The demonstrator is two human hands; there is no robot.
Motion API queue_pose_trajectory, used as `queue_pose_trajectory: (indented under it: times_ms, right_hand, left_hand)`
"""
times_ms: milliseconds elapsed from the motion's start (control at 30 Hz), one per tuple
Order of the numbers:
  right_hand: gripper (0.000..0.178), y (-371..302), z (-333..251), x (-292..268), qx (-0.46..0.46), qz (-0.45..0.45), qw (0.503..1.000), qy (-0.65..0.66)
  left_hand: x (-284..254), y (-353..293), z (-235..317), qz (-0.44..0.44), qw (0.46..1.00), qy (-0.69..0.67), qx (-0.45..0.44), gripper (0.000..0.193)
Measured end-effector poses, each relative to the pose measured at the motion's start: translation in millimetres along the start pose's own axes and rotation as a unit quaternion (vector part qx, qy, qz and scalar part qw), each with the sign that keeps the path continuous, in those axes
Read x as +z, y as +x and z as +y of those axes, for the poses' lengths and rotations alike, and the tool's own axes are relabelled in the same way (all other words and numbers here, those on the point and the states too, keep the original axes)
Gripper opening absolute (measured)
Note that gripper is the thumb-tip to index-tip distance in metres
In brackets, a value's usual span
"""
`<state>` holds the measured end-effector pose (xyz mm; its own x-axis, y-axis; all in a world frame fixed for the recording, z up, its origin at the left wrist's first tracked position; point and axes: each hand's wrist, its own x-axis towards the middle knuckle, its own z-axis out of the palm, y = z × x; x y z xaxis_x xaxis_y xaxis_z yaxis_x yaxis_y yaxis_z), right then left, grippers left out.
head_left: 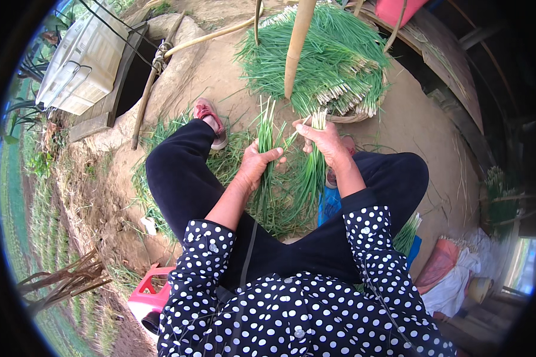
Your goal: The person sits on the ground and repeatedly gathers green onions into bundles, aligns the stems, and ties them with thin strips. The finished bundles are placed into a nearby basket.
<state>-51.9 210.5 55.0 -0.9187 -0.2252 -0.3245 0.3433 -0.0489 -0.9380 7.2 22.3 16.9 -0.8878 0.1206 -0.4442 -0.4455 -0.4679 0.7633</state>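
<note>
The left hand (258,163) grips a green bunch (265,134) at twelve o'clock and the right hand (332,144) a second bunch (311,177) at two, so slackening could spill either onto the scattered leaves (231,156).

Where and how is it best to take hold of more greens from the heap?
Probably by the white stem ends along the near edge of the heap, coming from the person's side, right of the wooden pole. There the stems lie bunched with ends outward, while the leaves beyond spread loosely. The right hand looks nearest, but already holds a bunch.
</note>
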Motion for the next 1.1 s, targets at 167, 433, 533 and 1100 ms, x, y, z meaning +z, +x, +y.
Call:
queue_pose_trajectory:
  times_ms: [167, 433, 533, 1100]
  right_hand:
    - [0.017, 4, 8, -12, -0.011, 0.06, 0.998, -0.008]
    - [0.024, 3, -3, -41, 0.055, 0.126, 0.961, -0.238]
    - [0.024, -4, -2, -32, 0.037, -0.023, 0.985, -0.166]
    - [0.028, -7, -9, -22, 0.047, -0.107, 0.978, -0.172]
  left_hand:
    - [-14, 11, -3, 0.059, 0.998, -0.024, 0.019, 0.021]
    - [-52, 25, 18, 0.224, 0.967, 0.015, 0.123, 0.026]
    - [-34, 19, 11, 0.167, 0.982, 0.034, 0.085, 0.022]
    - [-8, 11, 0, -0.017, 1.0, 0.008, 0.009, 0.032]
